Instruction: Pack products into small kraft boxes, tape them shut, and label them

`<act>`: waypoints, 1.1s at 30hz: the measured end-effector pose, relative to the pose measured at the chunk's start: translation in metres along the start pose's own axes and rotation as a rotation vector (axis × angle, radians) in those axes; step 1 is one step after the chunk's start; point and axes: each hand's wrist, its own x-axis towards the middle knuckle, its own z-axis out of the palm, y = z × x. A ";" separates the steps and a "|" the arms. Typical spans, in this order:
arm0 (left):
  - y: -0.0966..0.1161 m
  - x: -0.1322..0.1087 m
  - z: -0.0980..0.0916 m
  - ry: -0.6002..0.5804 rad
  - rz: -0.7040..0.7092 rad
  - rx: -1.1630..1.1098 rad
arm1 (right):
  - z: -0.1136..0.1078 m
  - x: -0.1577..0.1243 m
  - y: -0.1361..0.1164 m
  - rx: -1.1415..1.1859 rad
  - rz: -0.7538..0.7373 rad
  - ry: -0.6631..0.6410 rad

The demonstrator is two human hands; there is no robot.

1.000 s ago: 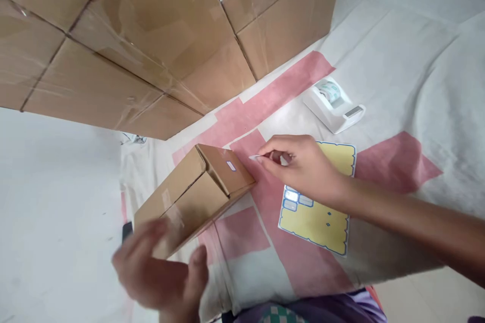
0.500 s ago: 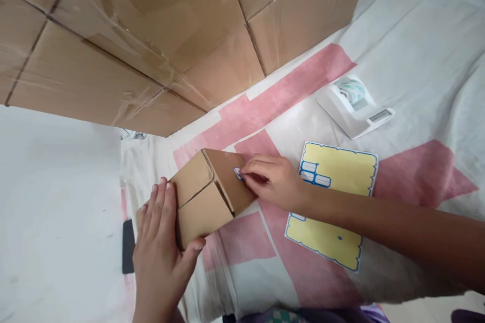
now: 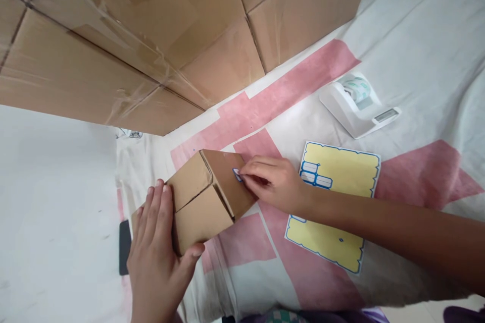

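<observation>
A small brown cardboard box (image 3: 204, 219) stands on the cloth in front of me, its flaps folded together. My left hand (image 3: 161, 242) lies against its left side, fingers stretched out and thumb apart along the near edge. At the box's right face, my right hand (image 3: 273, 181) pinches a small white label with a blue border (image 3: 237, 174), which touches the cardboard. Below my right forearm lies a yellow sticker sheet (image 3: 343, 169) with a few blue-edged labels on it; the arm hides its middle.
Large taped cardboard cartons (image 3: 212, 50) rise at the back left. A white tape dispenser (image 3: 358, 103) stands at the right on the white and pink cloth (image 3: 424, 60). A dark flat object (image 3: 124, 247) lies at the left beside my left hand.
The view has shifted slightly. My left hand sits a little further left along the box, while my right hand stays at the label with hardly any movement.
</observation>
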 end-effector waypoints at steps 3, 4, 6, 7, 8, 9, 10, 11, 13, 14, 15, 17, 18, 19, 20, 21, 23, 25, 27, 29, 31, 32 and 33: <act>0.000 0.000 0.000 0.007 0.000 -0.002 | 0.001 -0.001 0.001 0.007 -0.014 0.008; 0.000 0.000 0.000 0.009 0.000 -0.001 | 0.001 -0.001 0.001 0.008 -0.015 0.008; 0.001 0.000 0.000 0.010 0.002 0.000 | 0.001 -0.002 0.001 0.005 -0.017 -0.001; 0.001 0.000 0.000 0.013 0.004 0.000 | 0.001 -0.002 0.002 0.003 -0.021 -0.003; 0.001 0.000 0.000 0.014 0.006 0.001 | 0.002 -0.002 0.002 -0.001 -0.026 -0.005; 0.001 0.000 0.000 0.015 0.007 0.002 | 0.002 -0.003 0.002 -0.006 -0.031 -0.007; 0.001 0.000 0.000 0.014 0.007 0.002 | 0.002 -0.003 0.002 -0.009 -0.035 -0.008; 0.001 0.000 0.000 0.015 0.006 0.002 | 0.002 -0.003 0.001 -0.012 -0.037 -0.008; 0.000 0.000 0.000 0.016 0.006 0.002 | 0.002 -0.003 0.001 -0.014 -0.041 -0.010; 0.000 0.000 0.000 0.018 0.007 0.003 | 0.002 -0.003 0.001 -0.017 -0.046 -0.006; 0.000 0.000 0.000 0.022 0.010 0.005 | 0.002 -0.003 0.001 -0.020 -0.053 0.000; 0.000 0.000 0.001 0.029 0.016 0.012 | 0.002 -0.002 0.002 -0.032 -0.067 0.017; 0.000 0.001 0.001 0.031 0.019 0.013 | 0.002 -0.002 0.002 -0.037 -0.072 0.022; 0.000 0.001 0.002 0.034 0.021 0.014 | 0.002 -0.002 0.002 -0.042 -0.075 0.026; 0.000 0.001 0.002 0.035 0.022 0.015 | 0.003 -0.002 0.002 -0.045 -0.075 0.025; 0.000 0.001 0.002 0.035 0.022 0.017 | 0.003 -0.002 0.002 -0.047 -0.074 0.023; 0.000 0.001 0.002 0.036 0.023 0.020 | 0.003 -0.003 0.002 -0.049 -0.074 0.018; -0.001 0.001 0.002 0.036 0.025 0.023 | 0.003 -0.003 0.003 -0.048 -0.081 0.018; -0.001 0.001 0.002 0.037 0.027 0.023 | 0.004 -0.003 0.003 -0.041 -0.088 0.025; -0.002 0.001 0.002 0.039 0.028 0.022 | 0.004 -0.003 0.003 -0.030 -0.093 0.031; -0.003 0.001 0.003 0.042 0.027 0.021 | 0.003 -0.003 0.003 -0.018 -0.096 0.032; -0.003 0.000 0.003 0.044 0.026 0.020 | 0.003 -0.003 0.003 -0.012 -0.095 0.030; -0.003 0.000 0.003 0.045 0.026 0.019 | 0.004 -0.003 0.004 -0.006 -0.091 0.025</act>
